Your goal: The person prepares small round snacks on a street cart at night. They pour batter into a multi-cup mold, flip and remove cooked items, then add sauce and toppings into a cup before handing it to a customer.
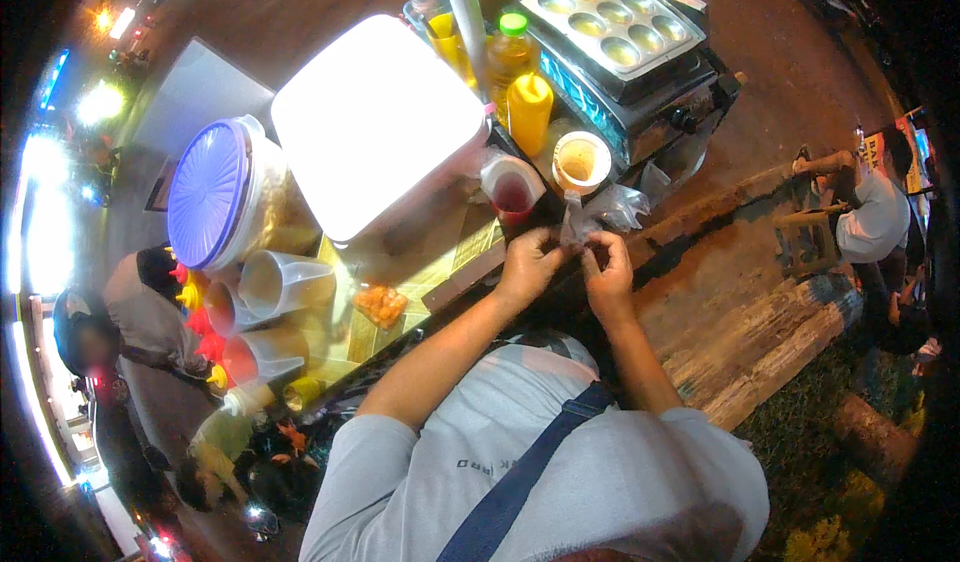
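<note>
Both of my hands meet at the table's near edge, just in front of a white tub [581,163] with pale brown residue inside. My left hand [530,264] is closed, its thumb and fingers pinching a small clear plastic bag [573,220]. My right hand [608,267] pinches the same thin plastic from the other side, fingertips curled. Whether the bag has anything in it, I cannot tell. More crumpled clear plastic [622,205] lies just beyond my right hand. Close to my left hand stands a clear container with dark red contents [511,193].
A moulded pan [612,20] with round wells sits on a black stove [660,112]. Nearby stand a yellow squeeze bottle [530,112] and a green-capped bottle [513,57]. Leftward are a large white box [380,122], a purple-lidded tub [210,192], plastic jugs [285,284] and bagged orange pieces [379,305].
</note>
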The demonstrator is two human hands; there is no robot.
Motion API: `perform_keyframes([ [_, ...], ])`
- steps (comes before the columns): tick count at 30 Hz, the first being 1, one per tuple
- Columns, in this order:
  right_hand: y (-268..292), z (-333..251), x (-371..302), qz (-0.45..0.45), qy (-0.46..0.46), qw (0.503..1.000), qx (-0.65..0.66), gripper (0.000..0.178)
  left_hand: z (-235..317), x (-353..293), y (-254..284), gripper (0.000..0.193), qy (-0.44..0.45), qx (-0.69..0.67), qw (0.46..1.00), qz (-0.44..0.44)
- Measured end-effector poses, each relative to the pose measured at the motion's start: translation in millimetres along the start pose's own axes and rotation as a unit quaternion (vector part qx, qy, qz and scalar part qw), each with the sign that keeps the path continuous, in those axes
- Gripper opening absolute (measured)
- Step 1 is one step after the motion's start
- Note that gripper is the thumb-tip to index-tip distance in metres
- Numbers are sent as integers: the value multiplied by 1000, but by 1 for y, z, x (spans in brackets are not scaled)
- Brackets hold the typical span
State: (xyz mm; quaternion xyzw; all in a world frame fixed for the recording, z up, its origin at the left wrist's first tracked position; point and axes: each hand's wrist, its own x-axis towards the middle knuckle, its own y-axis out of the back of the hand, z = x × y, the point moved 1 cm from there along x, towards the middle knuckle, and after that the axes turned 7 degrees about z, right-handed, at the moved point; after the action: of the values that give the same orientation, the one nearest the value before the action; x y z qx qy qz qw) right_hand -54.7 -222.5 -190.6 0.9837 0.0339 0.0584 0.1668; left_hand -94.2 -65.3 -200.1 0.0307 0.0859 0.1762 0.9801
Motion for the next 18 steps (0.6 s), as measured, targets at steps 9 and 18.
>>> perform_keyframes([
  [9,4,-11,11,-38,172,970,-165,26,8,-5,5,16,-60,5,998,-27],
  [18,-1,-6,18,-18,200,940,-274,25,20,-13,13,15,-115,24,993,-24],
])
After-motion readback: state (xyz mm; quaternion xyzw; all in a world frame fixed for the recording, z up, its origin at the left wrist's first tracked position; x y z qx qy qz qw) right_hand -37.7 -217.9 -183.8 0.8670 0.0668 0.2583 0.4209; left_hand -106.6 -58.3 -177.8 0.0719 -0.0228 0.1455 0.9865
